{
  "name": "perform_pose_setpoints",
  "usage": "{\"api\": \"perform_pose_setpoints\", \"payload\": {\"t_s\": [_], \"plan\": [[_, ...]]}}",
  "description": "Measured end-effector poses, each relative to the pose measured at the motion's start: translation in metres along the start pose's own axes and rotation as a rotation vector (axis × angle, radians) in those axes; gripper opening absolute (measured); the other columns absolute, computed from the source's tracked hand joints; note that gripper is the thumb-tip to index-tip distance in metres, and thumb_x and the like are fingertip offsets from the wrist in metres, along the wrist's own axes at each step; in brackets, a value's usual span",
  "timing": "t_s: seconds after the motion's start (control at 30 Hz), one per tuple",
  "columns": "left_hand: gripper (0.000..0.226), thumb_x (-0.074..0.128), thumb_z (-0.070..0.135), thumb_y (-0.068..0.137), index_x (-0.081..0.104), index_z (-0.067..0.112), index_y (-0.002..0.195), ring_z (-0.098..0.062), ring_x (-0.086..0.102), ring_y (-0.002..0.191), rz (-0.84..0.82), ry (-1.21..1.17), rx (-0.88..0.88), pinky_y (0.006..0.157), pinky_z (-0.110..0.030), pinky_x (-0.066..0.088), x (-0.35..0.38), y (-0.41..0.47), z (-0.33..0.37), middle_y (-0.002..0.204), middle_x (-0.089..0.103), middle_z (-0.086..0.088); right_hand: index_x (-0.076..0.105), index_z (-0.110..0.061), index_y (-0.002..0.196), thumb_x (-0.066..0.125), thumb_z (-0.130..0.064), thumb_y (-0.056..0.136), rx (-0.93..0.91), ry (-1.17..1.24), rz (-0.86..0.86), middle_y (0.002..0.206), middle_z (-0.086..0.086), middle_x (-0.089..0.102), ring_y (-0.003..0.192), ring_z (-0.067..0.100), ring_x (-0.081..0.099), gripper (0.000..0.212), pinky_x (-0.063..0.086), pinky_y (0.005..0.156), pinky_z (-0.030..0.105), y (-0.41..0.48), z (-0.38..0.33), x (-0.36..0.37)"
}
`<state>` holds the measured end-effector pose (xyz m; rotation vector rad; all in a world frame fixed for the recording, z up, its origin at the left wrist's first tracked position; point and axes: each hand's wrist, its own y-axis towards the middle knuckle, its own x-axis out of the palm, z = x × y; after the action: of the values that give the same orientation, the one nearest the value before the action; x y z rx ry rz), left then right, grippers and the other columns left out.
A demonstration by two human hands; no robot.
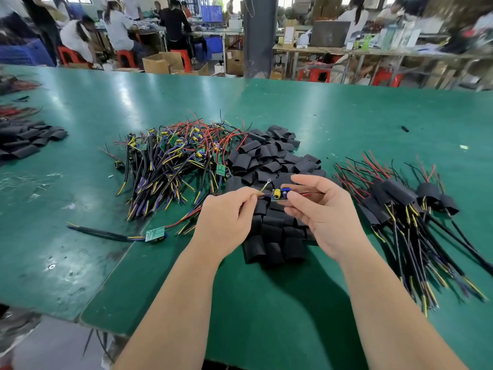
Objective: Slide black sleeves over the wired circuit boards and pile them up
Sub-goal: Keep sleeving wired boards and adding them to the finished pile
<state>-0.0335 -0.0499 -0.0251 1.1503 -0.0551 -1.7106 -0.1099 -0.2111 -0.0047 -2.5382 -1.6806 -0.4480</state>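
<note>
Between my hands, above the heap of black sleeves (269, 161), is a small circuit board (280, 194) with a yellow and a blue part. My left hand (226, 220) pinches its yellow and black wires at the left. My right hand (317, 209) pinches the board's right end, where red and black wires run out to the right. A tangle of bare wired boards (173, 158) lies to the left of the sleeves. Sleeved boards (405, 206) are piled at the right.
A single wired board (154, 234) lies loose near the table's front left. More black sleeves (24, 140) sit at the far left edge. The green table (346, 116) ends close in front of me. People work at benches beyond it.
</note>
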Motion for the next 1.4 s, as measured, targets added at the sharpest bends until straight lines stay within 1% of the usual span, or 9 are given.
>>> {"api": "perform_pose_setpoints", "payload": {"t_s": [0.2,0.37,0.47,0.6,0.77,1.0,1.13,1.23,1.4], "plan": [[0.030,0.047,0.025,0.094,0.072,0.018,0.109,-0.019,0.049,0.060,-0.033,-0.009,0.072,0.061,-0.047,0.043,0.002,0.002,0.011,0.063,0.051,0.005,0.057,-0.025,0.107,0.060,0.009,0.087,-0.139,-0.159,0.060,0.096,0.004,0.074,0.076,0.019,0.071,0.040,0.055,0.065,0.026,0.001,0.004,0.004],[0.022,0.049,0.021,0.096,0.069,0.017,0.086,-0.024,0.060,0.073,-0.066,0.163,-0.040,0.077,-0.045,0.042,0.003,0.002,0.009,0.073,0.065,0.000,0.032,-0.023,0.088,0.054,0.008,0.086,-0.098,0.155,0.350,0.088,0.017,0.063,0.063,0.031,0.071,0.038,0.054,0.055,0.031,0.003,0.000,0.004],[0.022,0.045,0.013,0.096,0.065,0.019,0.087,-0.024,0.061,0.077,-0.033,0.273,-0.134,0.082,-0.043,0.039,0.003,0.003,0.008,0.079,0.067,0.001,0.036,-0.019,0.076,0.054,0.001,0.080,-0.087,-0.308,0.524,0.077,0.012,0.061,0.067,0.025,0.068,0.027,0.054,0.065,0.039,0.008,0.004,-0.010],[0.021,0.045,0.011,0.095,0.061,0.018,0.083,-0.027,0.057,0.069,0.036,0.258,-0.210,0.078,-0.041,0.039,0.002,0.003,0.007,0.068,0.060,0.002,0.057,-0.021,0.076,0.063,-0.013,0.080,-0.093,-1.026,0.160,0.075,-0.008,0.062,0.073,0.016,0.056,0.011,0.037,0.063,0.008,0.007,0.011,-0.009],[0.022,0.047,0.009,0.095,0.061,0.018,0.081,-0.028,0.056,0.063,0.103,0.211,-0.191,0.072,-0.042,0.042,0.000,0.004,0.007,0.066,0.059,0.002,0.066,-0.022,0.113,0.063,-0.024,0.091,-0.048,-1.399,-0.139,0.119,0.000,0.061,0.115,0.025,0.048,0.023,0.038,0.098,0.033,0.007,0.017,-0.001],[0.022,0.052,0.002,0.092,0.063,0.016,0.079,-0.024,0.055,0.057,0.195,0.132,-0.133,0.071,-0.041,0.043,-0.002,0.004,0.008,0.067,0.050,0.014,0.067,-0.014,0.102,0.074,-0.029,0.083,-0.013,-1.352,-0.081,0.101,0.005,0.066,0.086,0.018,0.055,0.025,0.043,0.073,0.025,0.011,0.010,0.006],[0.030,0.053,-0.013,0.080,0.065,0.015,0.082,-0.010,0.047,0.056,0.268,0.087,-0.105,0.070,-0.036,0.034,-0.002,0.004,0.012,0.069,0.051,0.015,0.062,-0.017,0.113,0.074,-0.032,0.079,-0.058,-1.259,-0.026,0.093,-0.003,0.062,0.081,0.013,0.053,0.039,0.038,0.071,0.019,0.012,0.014,-0.002],[0.030,0.046,-0.010,0.080,0.066,0.011,0.085,-0.016,0.056,0.062,0.319,0.030,-0.101,0.071,-0.042,0.039,-0.005,0.003,0.012,0.073,0.056,0.013,0.066,-0.023,0.113,0.076,-0.032,0.074,-0.125,-1.074,0.073,0.083,-0.012,0.063,0.071,0.005,0.057,0.041,0.039,0.072,0.015,0.013,0.009,-0.009],[0.029,0.042,-0.003,0.079,0.067,0.009,0.088,-0.023,0.059,0.065,0.356,-0.005,-0.128,0.078,-0.044,0.040,-0.008,0.003,0.012,0.073,0.057,0.011,0.069,-0.031,0.100,0.077,-0.019,0.076,-0.063,-0.540,0.145,0.075,-0.014,0.072,0.062,0.004,0.062,0.028,0.060,0.063,0.033,0.012,-0.006,-0.019]]}}
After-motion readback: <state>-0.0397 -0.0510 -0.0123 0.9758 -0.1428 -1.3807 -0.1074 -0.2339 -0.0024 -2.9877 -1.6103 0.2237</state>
